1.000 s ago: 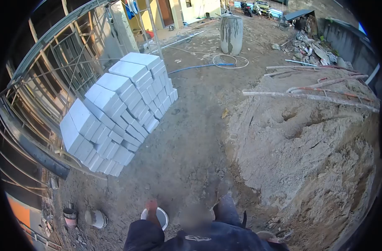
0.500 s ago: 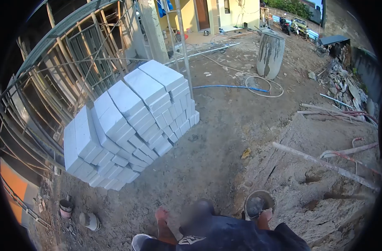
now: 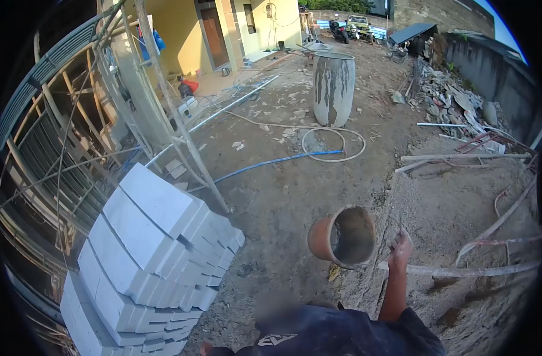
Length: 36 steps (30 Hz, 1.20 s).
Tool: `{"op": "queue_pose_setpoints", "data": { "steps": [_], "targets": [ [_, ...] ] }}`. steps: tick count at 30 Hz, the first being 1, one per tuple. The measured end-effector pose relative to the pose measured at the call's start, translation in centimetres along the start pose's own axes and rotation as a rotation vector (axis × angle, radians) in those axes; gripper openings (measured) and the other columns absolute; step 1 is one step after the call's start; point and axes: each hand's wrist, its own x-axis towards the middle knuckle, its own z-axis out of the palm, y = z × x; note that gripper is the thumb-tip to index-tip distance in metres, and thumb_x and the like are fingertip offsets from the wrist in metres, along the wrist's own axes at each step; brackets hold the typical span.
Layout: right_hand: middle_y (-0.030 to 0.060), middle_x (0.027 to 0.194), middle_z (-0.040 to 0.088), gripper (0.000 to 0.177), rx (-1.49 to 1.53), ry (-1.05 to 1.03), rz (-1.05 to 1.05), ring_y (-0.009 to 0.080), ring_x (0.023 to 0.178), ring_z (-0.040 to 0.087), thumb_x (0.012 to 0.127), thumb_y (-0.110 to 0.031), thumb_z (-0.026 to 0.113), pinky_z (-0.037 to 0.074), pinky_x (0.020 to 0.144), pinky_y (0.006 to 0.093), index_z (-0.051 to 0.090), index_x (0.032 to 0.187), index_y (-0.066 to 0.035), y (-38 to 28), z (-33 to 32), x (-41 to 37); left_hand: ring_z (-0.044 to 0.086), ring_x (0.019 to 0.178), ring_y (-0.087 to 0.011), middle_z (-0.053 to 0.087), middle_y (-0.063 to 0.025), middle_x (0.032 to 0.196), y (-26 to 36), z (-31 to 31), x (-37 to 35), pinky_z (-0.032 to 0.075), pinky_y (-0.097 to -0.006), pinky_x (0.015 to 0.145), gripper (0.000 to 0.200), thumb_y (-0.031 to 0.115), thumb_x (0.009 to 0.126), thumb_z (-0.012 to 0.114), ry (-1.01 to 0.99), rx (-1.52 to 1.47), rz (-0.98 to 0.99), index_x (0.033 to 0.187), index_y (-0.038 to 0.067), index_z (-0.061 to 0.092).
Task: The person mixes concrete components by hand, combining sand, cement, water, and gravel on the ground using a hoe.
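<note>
A round brown bucket is tipped over, its mouth facing right and toward me, with grey residue inside. Just to the right of its rim is my right hand, raised on an outstretched arm. A gap separates that hand from the bucket; its fingers are loosely bent and nothing shows in them. Only a small part of my left hand shows at the bottom edge, close to the stack of pale blocks, and its fingers are hidden.
A grey-streaked drum stands ahead, with a coiled hose before it. Scaffold poles rise at the left. Sandy ground with a long pole lies at the right, rubble farther back. A house and parked vehicles are behind.
The bucket has gone from my right hand, moving forward and tipping over. My right arm has stretched forward. My left hand has dropped toward the bottom edge, and the view has swung.
</note>
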Motion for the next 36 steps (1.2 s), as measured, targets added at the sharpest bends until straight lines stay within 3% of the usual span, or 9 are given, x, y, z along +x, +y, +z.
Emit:
{"op": "queue_pose_setpoints", "data": {
  "steps": [1, 3, 7, 13, 18, 22, 23, 26, 36],
  "targets": [
    [-0.007, 0.051, 0.031, 0.021, -0.001, 0.041, 0.002, 0.0048, 0.042, 0.029, 0.084, -0.025, 0.052, 0.023, 0.04, 0.021, 0.051, 0.073, -0.006, -1.3, 0.3, 0.5, 0.062, 0.077, -0.0264, 0.061, -0.0183, 0.083, 1.4, -1.9, 2.4, 0.049, -0.0338, 0.058, 0.043, 0.033, 0.072, 0.061, 0.024, 0.179, 0.189, 0.099, 0.002, 0.051],
    [-0.0075, 0.051, 0.03, 0.024, -0.01, 0.021, -0.073, 0.0036, 0.043, 0.027, 0.083, -0.026, 0.053, 0.022, 0.04, 0.0211, 0.054, 0.076, -0.003, -4.1, 1.1, 2.0, 0.055, 0.094, -0.0348, 0.058, -0.0224, 0.098, 14.4, -1.8, 15.7, 0.042, -0.0432, 0.078, 0.048, 0.043, 0.075, 0.048, -0.243, -0.801, -0.507, 0.092, -0.001, 0.06],
    [-0.0072, 0.05, 0.03, 0.027, -0.079, 0.141, -0.071, 0.0032, 0.042, 0.026, 0.082, -0.027, 0.054, 0.023, 0.038, 0.0208, 0.056, 0.076, -0.001, -5.3, 3.7, 5.4, 0.057, 0.059, -0.0167, 0.058, -0.0083, 0.064, 41.8, -14.5, 25.3, 0.044, -0.032, 0.052, 0.033, 0.031, 0.074, 0.054, 0.044, -0.806, 0.315, 0.079, -0.001, 0.06],
    [-0.0054, 0.047, 0.034, 0.031, -0.54, 0.184, -0.013, 0.0041, 0.038, 0.029, 0.082, -0.03, 0.055, 0.028, 0.037, 0.0211, 0.056, 0.071, -0.001, -1.3, 7.4, 20.2, 0.052, 0.054, -0.012, 0.056, -0.0032, 0.065, 70.0, -26.1, 29.5, 0.041, -0.0254, 0.045, 0.03, 0.032, 0.079, 0.053, -0.365, -1.215, 0.384, 0.08, 0.003, 0.055],
    [-0.0044, 0.046, 0.035, 0.028, -0.61, 0.347, -0.13, 0.004, 0.038, 0.031, 0.082, -0.026, 0.056, 0.027, 0.038, 0.0206, 0.059, 0.075, 0.001, -7.0, 12.1, 28.8, 0.052, 0.052, -0.014, 0.054, -0.0031, 0.057, 74.7, -25.0, 30.0, 0.041, -0.0285, 0.046, 0.023, 0.025, 0.078, 0.052, -0.782, -0.889, 0.406, 0.072, 0.003, 0.058],
    [-0.0063, 0.049, 0.035, 0.025, -0.423, 0.345, -0.278, 0.0022, 0.04, 0.028, 0.081, -0.023, 0.054, 0.026, 0.038, 0.019, 0.058, 0.082, 0.002, -10.8, 14.8, 38.6, 0.057, 0.06, -0.0206, 0.056, -0.0104, 0.07, 75.5, -21.2, 34.2, 0.048, -0.0353, 0.049, 0.031, 0.03, 0.074, 0.054, -0.656, -0.757, -0.215, 0.084, 0.0, 0.055],
    [-0.0068, 0.05, 0.034, 0.026, -0.384, 0.372, -0.303, 0.0016, 0.04, 0.028, 0.082, -0.023, 0.054, 0.026, 0.039, 0.0183, 0.058, 0.083, 0.002, -11.1, 16.0, 41.2, 0.057, 0.063, -0.0211, 0.056, -0.0121, 0.075, 72.4, -9.2, 41.2, 0.049, -0.0363, 0.049, 0.033, 0.03, 0.076, 0.051, -0.606, -0.502, 0.149, 0.088, 0.0, 0.055],
    [-0.0076, 0.051, 0.033, 0.028, -0.354, 0.355, -0.36, 0.0009, 0.041, 0.027, 0.081, -0.025, 0.054, 0.022, 0.038, 0.0179, 0.057, 0.086, 0.003, -12.1, 20.5, 49.9, 0.058, 0.06, -0.0228, 0.061, -0.014, 0.076, 77.2, -20.5, 38.6, 0.047, -0.0371, 0.061, 0.039, 0.033, 0.073, 0.053, -0.58, -0.728, -0.525, 0.097, 0.003, 0.056],
    [-0.0086, 0.05, 0.026, 0.029, -0.232, -0.026, -0.523, 0.0016, 0.04, 0.021, 0.082, -0.024, 0.055, 0.016, 0.036, 0.0188, 0.057, 0.088, 0.004, -16.8, 46.5, 78.5, 0.055, 0.055, -0.0245, 0.056, -0.0171, 0.073, 106.5, -31.2, 57.7, 0.043, -0.0391, 0.044, 0.043, 0.036, 0.078, 0.05, -0.516, -0.956, -0.229, 0.096, -0.002, 0.052]
  ]
}}
